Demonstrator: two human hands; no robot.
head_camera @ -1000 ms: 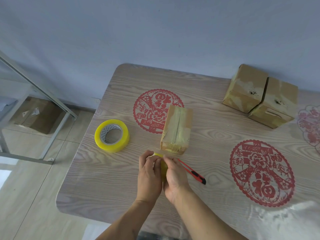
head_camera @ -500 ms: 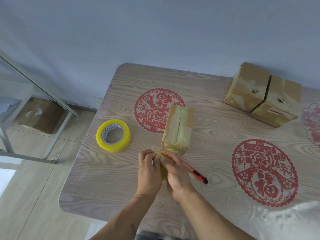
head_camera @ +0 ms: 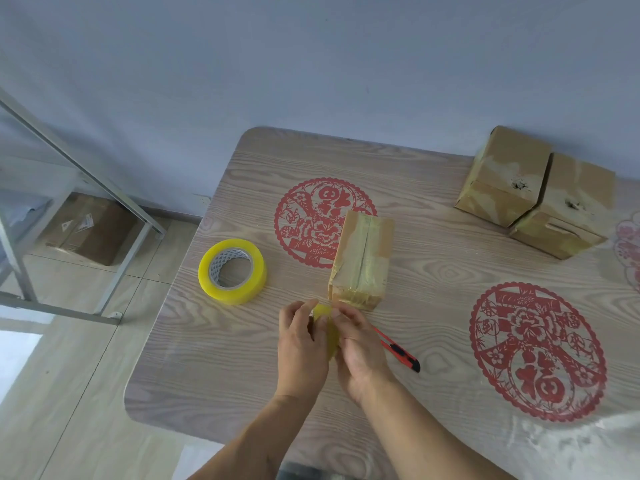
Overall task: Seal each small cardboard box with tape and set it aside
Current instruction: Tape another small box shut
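The wood-grain counter (head_camera: pixel 433 306) fills most of the view, its far edge against a pale wall (head_camera: pixel 311 64). Three red paper-cut rounds lie flat on it: one far left of middle (head_camera: pixel 308 220), one at the near right (head_camera: pixel 536 351), and part of a third at the right edge (head_camera: pixel 628 247).

On the floor to the left, a big carton (head_camera: pixel 90 228) sits beneath a metal frame (head_camera: pixel 86 150).

At the far right of the counter two taped boxes touch side by side, the left one (head_camera: pixel 502 174) and the right one (head_camera: pixel 568 206), each with a small torn hole in its near face.

In the middle stands a third box (head_camera: pixel 362 259), tape running along its top seam and down its near end. It overlaps the right edge of the far-left paper-cut.

A yellow tape roll (head_camera: pixel 232 271) lies flat to the left of that box, well apart from it.

Just near the middle box, both hands meet over the counter. The left hand (head_camera: pixel 303 344) and the right hand (head_camera: pixel 360 351) have their fingers curled around a smaller yellow roll (head_camera: pixel 325 327), mostly hidden between them. Their fingertips pinch at its far edge.

A red and black knife (head_camera: pixel 398 351) lies on the counter, its left end hidden under the right hand.
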